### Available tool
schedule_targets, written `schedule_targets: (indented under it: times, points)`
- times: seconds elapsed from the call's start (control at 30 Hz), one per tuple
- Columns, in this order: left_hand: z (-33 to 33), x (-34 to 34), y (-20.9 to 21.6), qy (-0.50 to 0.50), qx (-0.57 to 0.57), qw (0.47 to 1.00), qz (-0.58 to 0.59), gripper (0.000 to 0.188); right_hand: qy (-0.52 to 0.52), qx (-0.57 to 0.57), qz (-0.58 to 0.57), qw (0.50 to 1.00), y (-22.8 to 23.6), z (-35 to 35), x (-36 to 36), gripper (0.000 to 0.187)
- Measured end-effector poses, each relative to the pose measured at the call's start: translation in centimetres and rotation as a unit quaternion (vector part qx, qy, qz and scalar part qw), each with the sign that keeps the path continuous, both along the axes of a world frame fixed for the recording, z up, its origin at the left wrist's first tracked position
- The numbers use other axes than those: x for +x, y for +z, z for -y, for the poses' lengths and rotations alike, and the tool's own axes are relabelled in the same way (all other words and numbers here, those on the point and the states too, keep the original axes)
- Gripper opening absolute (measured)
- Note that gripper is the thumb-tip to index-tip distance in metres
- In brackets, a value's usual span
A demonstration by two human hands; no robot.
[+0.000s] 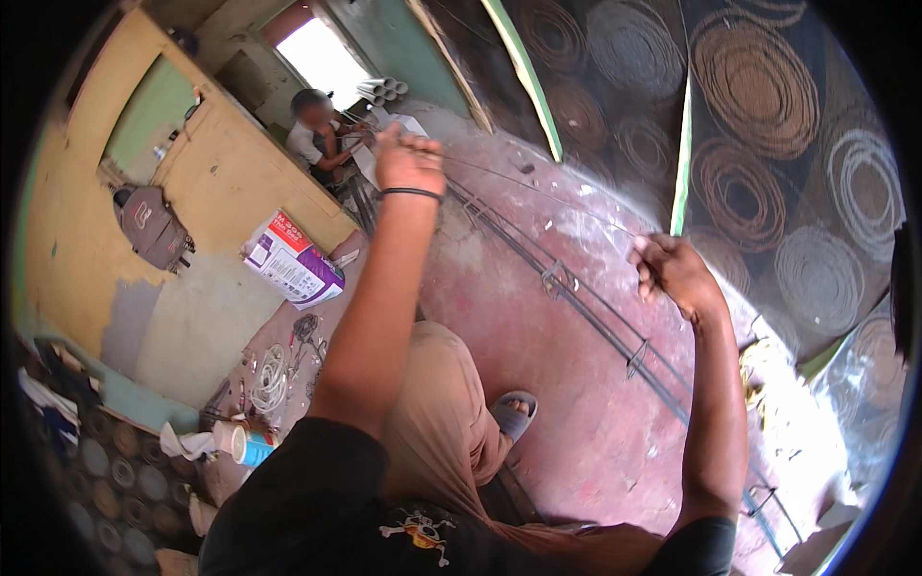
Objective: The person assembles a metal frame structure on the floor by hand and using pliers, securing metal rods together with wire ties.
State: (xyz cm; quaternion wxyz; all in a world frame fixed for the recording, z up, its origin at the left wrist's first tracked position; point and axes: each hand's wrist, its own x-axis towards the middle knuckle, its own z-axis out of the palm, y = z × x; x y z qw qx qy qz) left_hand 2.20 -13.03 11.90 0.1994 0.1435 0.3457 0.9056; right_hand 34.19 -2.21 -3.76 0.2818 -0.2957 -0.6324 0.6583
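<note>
A thin dark wire (538,188) runs fairly straight between my two raised hands. My left hand (410,165), stretched far forward with a dark band at the wrist, is closed on its far end; the fingertips are partly hidden. On the right, my right hand (672,274) pinches the near end with curled fingers. Under the wire, a long narrow frame of steel bars (586,305) lies across the reddish floor, with bent wire stirrups (638,357) around the bars. Neither hand touches this frame.
Another person (322,139) sits at the far end near white pipes (382,91). Left are a purple-and-white sack (293,264), coiled white cable (272,379) and a blue-and-white tub (252,446). A backpack (152,228) hangs on the wall. Patterned sheeting (624,125) lies right.
</note>
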Motion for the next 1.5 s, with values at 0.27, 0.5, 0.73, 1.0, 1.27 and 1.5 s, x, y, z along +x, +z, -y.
schedule_targets:
  times: [0.27,0.5,0.73,1.0,1.27,1.5]
  points:
    - [-1.4,0.4,1.0,0.002,0.053,0.999,-0.003,0.032,0.059,0.067,-0.136,0.987,2.4,1.2,3.5,0.021]
    - [-4.6,11.2,-3.0,-0.100,-0.044,0.994,0.019,0.035,-0.060,0.010,-0.128,0.990,7.1,6.4,0.0,0.026]
    - [-4.5,12.5,-1.3,-0.142,-0.016,0.987,0.067,0.031,-0.041,0.072,0.022,0.996,6.3,6.4,0.4,0.030]
    - [-6.2,11.0,-3.9,-0.221,0.001,0.975,0.029,0.024,-0.201,-0.032,-0.064,0.977,-1.5,4.4,-3.6,0.031]
    - [-4.5,17.9,-6.6,-0.304,-0.115,0.945,-0.042,0.038,-0.310,-0.264,-0.631,0.660,-2.7,0.1,-3.6,0.031]
    - [-4.2,16.0,-6.5,-0.285,-0.081,0.953,-0.070,0.039,-0.451,0.061,-0.286,0.843,4.2,4.7,-5.1,0.027]
